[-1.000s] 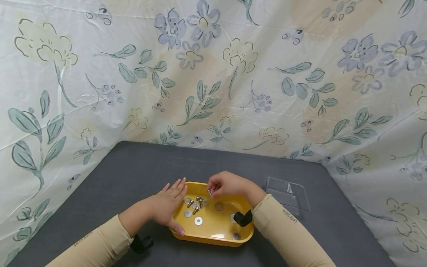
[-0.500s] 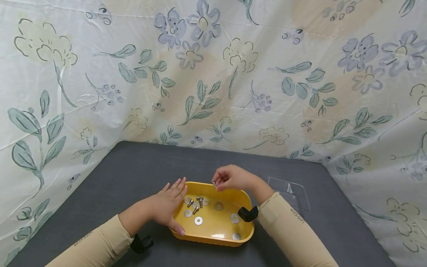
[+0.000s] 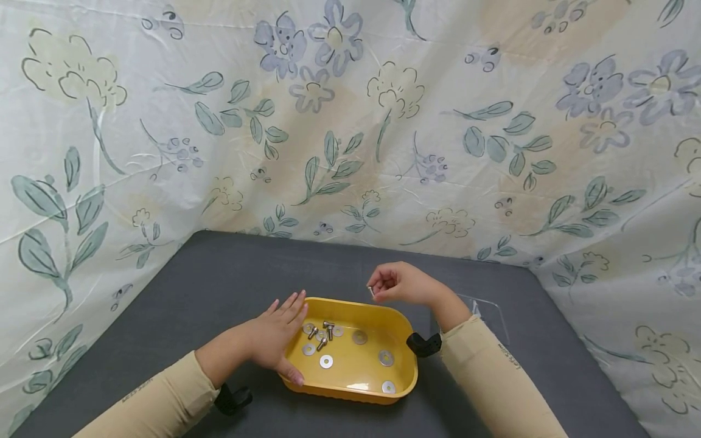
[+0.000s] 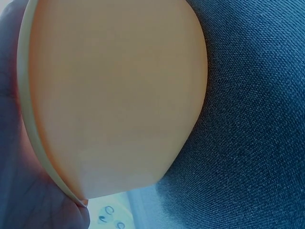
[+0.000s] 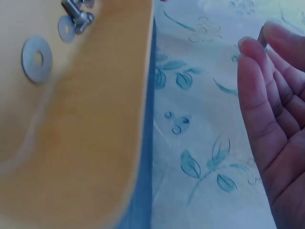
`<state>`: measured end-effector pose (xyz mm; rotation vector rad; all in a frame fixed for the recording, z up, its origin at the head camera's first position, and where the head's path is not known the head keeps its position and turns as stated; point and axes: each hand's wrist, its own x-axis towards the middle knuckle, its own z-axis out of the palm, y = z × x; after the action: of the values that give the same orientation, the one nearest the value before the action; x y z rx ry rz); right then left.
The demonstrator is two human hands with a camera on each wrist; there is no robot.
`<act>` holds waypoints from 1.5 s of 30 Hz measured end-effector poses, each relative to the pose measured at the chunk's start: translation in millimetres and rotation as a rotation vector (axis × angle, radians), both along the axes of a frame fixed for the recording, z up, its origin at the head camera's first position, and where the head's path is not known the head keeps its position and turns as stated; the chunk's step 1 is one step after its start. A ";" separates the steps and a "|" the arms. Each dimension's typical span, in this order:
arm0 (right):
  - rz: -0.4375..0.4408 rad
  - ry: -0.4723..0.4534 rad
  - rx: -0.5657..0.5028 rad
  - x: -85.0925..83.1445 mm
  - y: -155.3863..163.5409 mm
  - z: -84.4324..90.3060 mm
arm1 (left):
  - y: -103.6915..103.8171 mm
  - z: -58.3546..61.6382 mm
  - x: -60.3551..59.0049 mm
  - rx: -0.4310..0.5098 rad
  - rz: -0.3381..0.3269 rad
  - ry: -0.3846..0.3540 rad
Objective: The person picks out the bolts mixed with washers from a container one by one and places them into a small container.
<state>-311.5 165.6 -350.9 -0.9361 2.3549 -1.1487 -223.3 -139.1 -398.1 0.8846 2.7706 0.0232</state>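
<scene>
A yellow tray (image 3: 361,370) stands on the dark tabletop, holding several flat round washers (image 3: 326,361) and a small cluster of bolts (image 3: 330,329) towards its left side. My left hand (image 3: 271,340) lies along the tray's left rim with its fingers stretched out; the left wrist view shows it touching the outside rim (image 4: 29,114). Beyond the tray's back right corner, my right hand (image 3: 408,285) pinches a small metal bolt (image 3: 371,291) between thumb and fingers. Most of that bolt (image 5: 262,37) is hidden by the fingertips in the right wrist view.
Behind the right forearm lies a clear plastic tray (image 3: 498,313), partly covered by it. A floral cloth (image 3: 339,152) hangs around the back and sides of the dark tabletop (image 3: 263,261). Black straps (image 3: 424,345) sit at both wrists.
My right hand, pinching the bolt, has risen out of the yellow tray and moved right and back, towards the clear tray. The left hand has stayed on the rim.
</scene>
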 end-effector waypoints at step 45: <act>-0.337 -0.065 0.050 -1.9 155.6 -3.6 | 0.5 2.0 2.3 0.010 -0.010 0.003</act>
<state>-313.4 321.3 -354.5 -0.4861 2.5384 -1.2111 -221.1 -138.5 -396.1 0.9024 2.7711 0.0345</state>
